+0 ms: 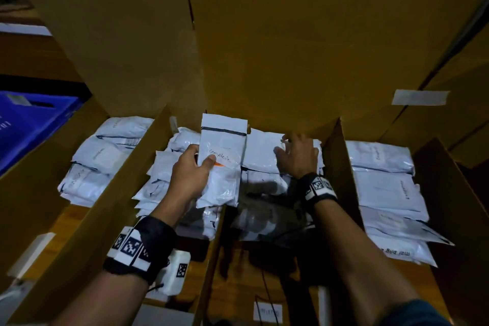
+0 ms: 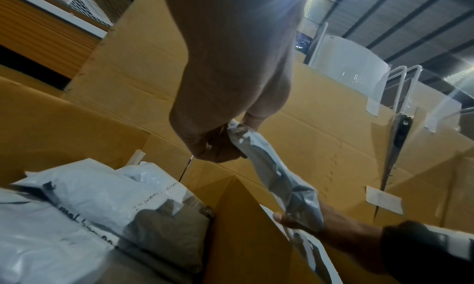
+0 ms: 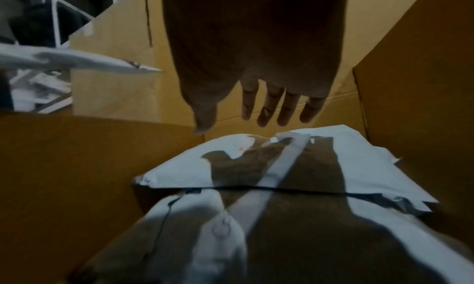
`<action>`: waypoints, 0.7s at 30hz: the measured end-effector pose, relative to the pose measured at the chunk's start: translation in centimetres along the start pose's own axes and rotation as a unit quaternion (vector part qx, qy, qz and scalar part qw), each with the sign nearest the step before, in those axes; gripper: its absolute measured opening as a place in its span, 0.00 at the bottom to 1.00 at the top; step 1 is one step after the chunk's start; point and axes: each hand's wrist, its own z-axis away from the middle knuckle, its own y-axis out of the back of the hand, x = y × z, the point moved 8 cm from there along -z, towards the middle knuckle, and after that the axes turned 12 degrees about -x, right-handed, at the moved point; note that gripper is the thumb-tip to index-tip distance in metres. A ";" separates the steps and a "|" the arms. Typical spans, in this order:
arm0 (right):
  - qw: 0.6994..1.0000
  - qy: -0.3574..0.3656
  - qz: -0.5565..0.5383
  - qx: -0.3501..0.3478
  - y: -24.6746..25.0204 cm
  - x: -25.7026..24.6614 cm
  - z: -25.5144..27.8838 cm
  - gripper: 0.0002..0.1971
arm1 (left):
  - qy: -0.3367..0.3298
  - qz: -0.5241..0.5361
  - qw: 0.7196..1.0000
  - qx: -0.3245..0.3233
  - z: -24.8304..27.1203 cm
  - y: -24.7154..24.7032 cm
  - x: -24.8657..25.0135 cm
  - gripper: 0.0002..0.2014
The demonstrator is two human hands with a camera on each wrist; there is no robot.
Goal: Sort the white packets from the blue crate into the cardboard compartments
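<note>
Setting: row of cardboard compartments (image 1: pixel 332 156) side by side, each stacked with white packets; corner of the blue crate (image 1: pixel 31 122) at far left, well apart from both hands.

Left hand (image 1: pixel 191 174): clamped on one white packet (image 1: pixel 223 161), thumb pressed on its face, fingers hidden behind it.

Held packet: raised above the stacks, over the divider between the two middle compartments; long axis running away from the body, sealed flap at the far end; handwritten word on the face, seemingly "complete".

Right hand (image 1: pixel 297 156): fingers spread apart and straight, gripping nothing; palm down over the top of the stack (image 3: pixel 269 162) in the compartment right of the divider; contact with the stack not certain.

Key relation: held packet just beside and left of the right hand, its length already in line with the packets below.

Likely next move: short shift right and down onto that stack, judged from the pose alone.

Risk: slippery packets, possible slide off the pile.
</note>
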 end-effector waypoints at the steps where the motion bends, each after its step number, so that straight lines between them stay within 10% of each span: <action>1: 1.000 0.005 0.004 -0.015 -0.7 0.0 0.4 0.26 | 0.002 -0.002 1.000 0.000 0.0 0.0 0.0 0.12; 5: 0.982 0.067 0.138 -0.112 -3.8 -0.4 1.3 0.46 | 0.002 -0.011 1.000 -0.008 -0.1 -0.2 -0.1 0.13; 11: 0.969 0.089 0.215 -0.087 -3.3 -0.3 0.8 0.32 | -0.005 -0.013 1.000 -0.013 -0.4 -0.7 0.1 0.13; 18: 0.968 0.083 0.224 -0.081 -3.5 -0.5 -1.3 0.48 | -0.001 -0.015 1.000 -0.009 -0.9 -0.8 0.4 0.11; 21: 0.966 0.072 0.219 -0.114 -4.9 0.1 -1.7 0.38 | 0.005 -0.013 1.000 -0.005 -1.0 -0.4 0.2 0.10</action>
